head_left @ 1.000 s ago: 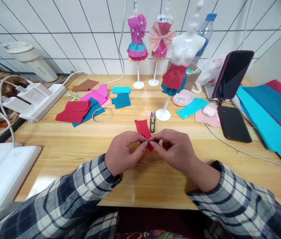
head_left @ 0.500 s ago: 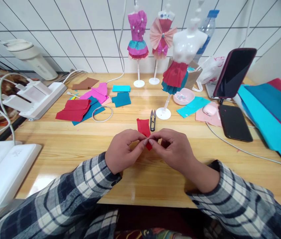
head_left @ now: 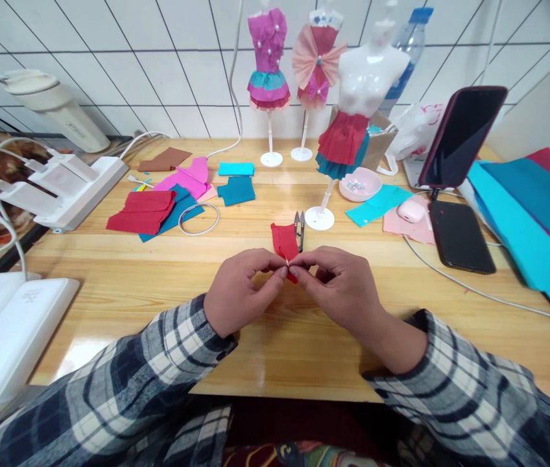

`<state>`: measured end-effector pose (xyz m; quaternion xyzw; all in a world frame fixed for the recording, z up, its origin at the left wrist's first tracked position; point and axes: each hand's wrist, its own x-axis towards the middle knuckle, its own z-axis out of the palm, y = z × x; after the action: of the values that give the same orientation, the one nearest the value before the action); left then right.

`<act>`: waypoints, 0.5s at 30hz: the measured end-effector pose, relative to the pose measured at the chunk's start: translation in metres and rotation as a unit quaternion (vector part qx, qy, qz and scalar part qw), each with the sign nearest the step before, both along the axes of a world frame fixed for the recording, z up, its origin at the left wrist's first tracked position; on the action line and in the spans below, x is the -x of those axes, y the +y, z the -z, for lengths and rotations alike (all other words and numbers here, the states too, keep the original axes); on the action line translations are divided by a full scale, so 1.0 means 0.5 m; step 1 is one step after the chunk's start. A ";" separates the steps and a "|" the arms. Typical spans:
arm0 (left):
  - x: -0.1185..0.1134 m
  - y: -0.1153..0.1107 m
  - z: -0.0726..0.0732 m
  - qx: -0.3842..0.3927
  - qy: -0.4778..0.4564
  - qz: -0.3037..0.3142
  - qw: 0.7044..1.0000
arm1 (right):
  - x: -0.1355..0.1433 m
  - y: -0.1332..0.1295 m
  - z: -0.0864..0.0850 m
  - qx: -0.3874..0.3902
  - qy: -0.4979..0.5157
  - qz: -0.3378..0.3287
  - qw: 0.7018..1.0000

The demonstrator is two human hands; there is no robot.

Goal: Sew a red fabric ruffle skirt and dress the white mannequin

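My left hand (head_left: 248, 285) and my right hand (head_left: 338, 285) meet fingertip to fingertip near the middle of the table. Both pinch a small piece of red crepe paper (head_left: 285, 239) at its gathered waist, where a thin pale strand shows between the nails. The paper's upper part fans out beyond my fingers; a short red end pokes out below. Just past it lie thread snips (head_left: 299, 228), partly covered by the paper. A white dress form (head_left: 372, 78) wearing a red and teal skirt (head_left: 346, 143) stands behind them.
Two dressed forms (head_left: 269, 61) stand near the tiled wall. Coloured paper pieces (head_left: 141, 211) and a ring-shaped coil (head_left: 199, 219) lie left. Right are a bead bowl (head_left: 360, 185), a propped phone (head_left: 467, 136), a black phone (head_left: 462, 237) and large sheets (head_left: 528, 220). A power strip (head_left: 93, 191) sits left.
The red paper has shifted slightly right and turned, now overlapping the snips. Both hands keep their pinch. The whole view has tilted a little.
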<state>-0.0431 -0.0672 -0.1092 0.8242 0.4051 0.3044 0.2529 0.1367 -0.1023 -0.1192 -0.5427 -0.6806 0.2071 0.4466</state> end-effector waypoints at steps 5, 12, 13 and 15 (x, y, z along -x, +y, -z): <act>0.000 0.002 0.000 0.023 -0.026 0.019 0.999 | 0.002 -0.002 0.000 0.002 -0.003 -0.001 1.000; -0.001 0.002 -0.002 0.027 -0.025 0.016 0.999 | 0.005 -0.002 -0.002 0.015 0.005 0.004 1.000; -0.001 0.002 -0.002 0.027 -0.024 0.017 0.999 | 0.004 -0.001 -0.003 0.017 0.006 0.004 1.000; -0.001 0.002 -0.002 0.028 -0.022 0.013 0.999 | 0.004 -0.001 -0.003 0.016 0.003 0.000 1.000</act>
<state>-0.0426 -0.0662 -0.1080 0.8151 0.3967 0.3081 0.2887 0.1350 -0.1028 -0.1179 -0.5493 -0.6758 0.2190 0.4399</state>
